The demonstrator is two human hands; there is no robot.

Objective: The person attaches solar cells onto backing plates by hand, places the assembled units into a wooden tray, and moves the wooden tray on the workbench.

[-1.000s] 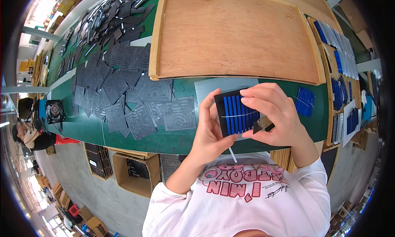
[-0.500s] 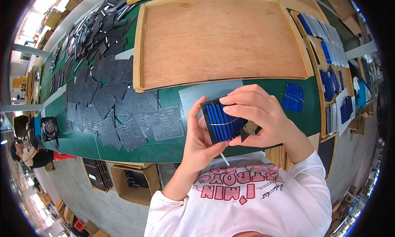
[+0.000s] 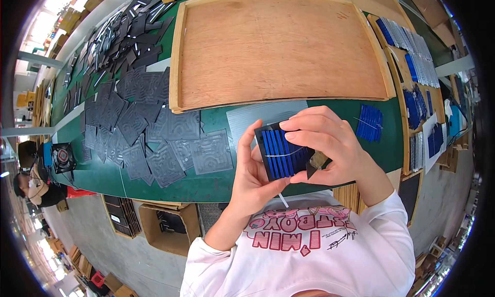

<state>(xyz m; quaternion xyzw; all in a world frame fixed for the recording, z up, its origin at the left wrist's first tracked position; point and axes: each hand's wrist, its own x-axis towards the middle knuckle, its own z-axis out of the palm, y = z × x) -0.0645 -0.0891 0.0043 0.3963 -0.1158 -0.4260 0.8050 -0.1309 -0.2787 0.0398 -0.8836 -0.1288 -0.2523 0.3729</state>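
Observation:
I hold a square black panel (image 3: pixel 274 168) with a row of blue strips between my two hands, above the near edge of the table. My left hand (image 3: pixel 251 186) grips its left side and lower corner, thumb along the bottom edge. The fingers of my right hand (image 3: pixel 330 142) curl over the panel's upper right, with the thumb at its lower edge. Across the strips runs a thin silver ribbon (image 3: pixel 285 154). Beside my right palm shows a brownish lump (image 3: pixel 318 159) with a dark pointed edge; what it is I cannot tell. A pale narrow strip (image 3: pixel 283 200) sticks out below.
Dark patterned square sheets (image 3: pixel 160 163) lie spread at left, with a heap of dark strips (image 3: pixel 129 39) behind. A framed wooden board (image 3: pixel 278 49) fills the far middle. Blue strips (image 3: pixel 369 122) lie right, near trays (image 3: pixel 407 163). A cardboard box (image 3: pixel 170 240) stands below the table.
The whole view shifts very slightly. Both hands keep their grip on the panel, which has barely moved.

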